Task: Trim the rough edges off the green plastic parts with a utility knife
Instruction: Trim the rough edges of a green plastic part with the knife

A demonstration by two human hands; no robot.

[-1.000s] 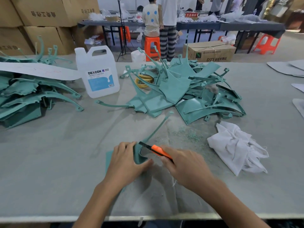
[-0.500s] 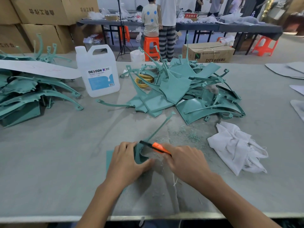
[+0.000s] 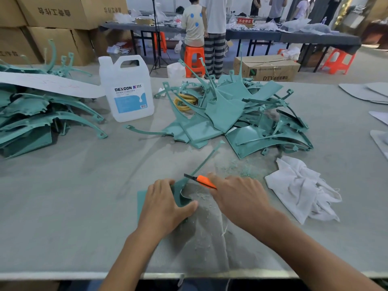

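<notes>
A green plastic part [image 3: 181,193] lies flat on the grey table near its front edge, with a thin arm reaching up and right. My left hand [image 3: 162,203] presses down on it, fingers spread over its flat panel. My right hand [image 3: 239,198] grips an orange utility knife [image 3: 202,180], whose dark blade tip touches the part's curved inner edge just beyond my left fingers. A large heap of green parts [image 3: 235,114] sits behind at the centre. Another stack of green parts [image 3: 37,120] is at the far left.
A white DEXCON jug [image 3: 127,89] stands left of the central heap. A crumpled white cloth [image 3: 302,187] lies to the right of my right hand. Green shavings [image 3: 237,166] litter the table [image 3: 63,196]. Cardboard boxes and people at tables fill the background.
The knife and my right hand have shifted slightly along the part's edge. My left hand has stayed pressed on the part.
</notes>
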